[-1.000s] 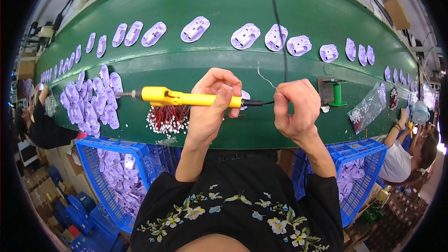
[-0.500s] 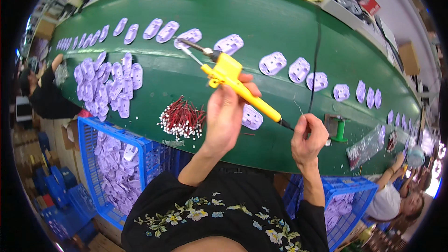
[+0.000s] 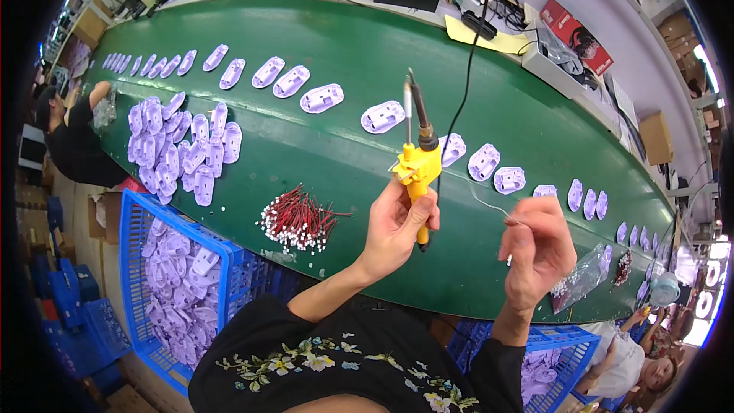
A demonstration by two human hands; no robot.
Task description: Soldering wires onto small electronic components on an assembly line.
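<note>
Head view: yellow soldering iron [image 3: 417, 170] inside left-hand grip [image 3: 392, 231], tip [image 3: 414, 82] well beyond.

At the lower centre of the frame, a black fabric top [image 3: 317, 384] with wide black sleeves [image 3: 493, 367] bears a chest band of embroidered white-and-yellow flowers [image 3: 325, 352], green leaves and small pale-blue blossoms.

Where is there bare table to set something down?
On the green table, along the far side of the shell row, and between that row and the red wires. It is crowded at the left, around the shell pile.
</note>
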